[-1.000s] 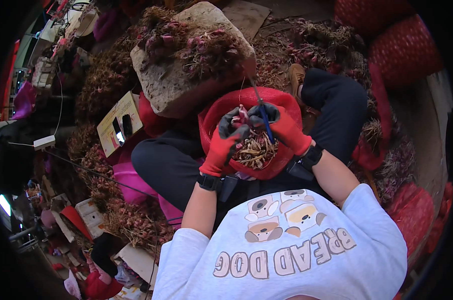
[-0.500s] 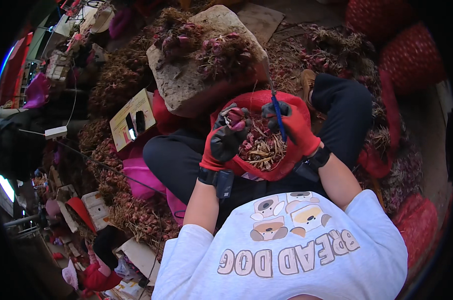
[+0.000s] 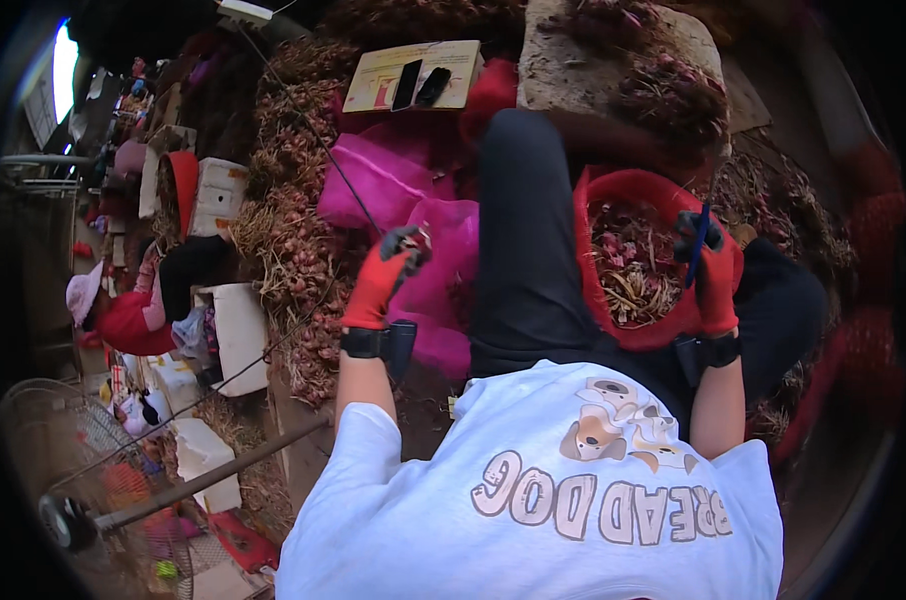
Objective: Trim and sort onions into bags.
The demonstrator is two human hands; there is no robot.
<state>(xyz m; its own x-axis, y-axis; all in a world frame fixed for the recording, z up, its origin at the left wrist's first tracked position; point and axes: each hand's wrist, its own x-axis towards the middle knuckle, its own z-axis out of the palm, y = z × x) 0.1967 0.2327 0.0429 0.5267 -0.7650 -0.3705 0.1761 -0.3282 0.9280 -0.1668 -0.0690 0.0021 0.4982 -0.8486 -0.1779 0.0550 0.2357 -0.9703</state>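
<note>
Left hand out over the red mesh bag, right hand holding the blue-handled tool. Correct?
One error: the left hand is over the pink mesh, off to the left of the red mesh bag, per the head view. The right hand does hold the blue-handled tool.

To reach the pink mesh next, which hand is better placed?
Likely the left: the left hand is already beside the pink mesh, while the right hand grips a blue-handled tool at the red bag, across the left leg.
</note>
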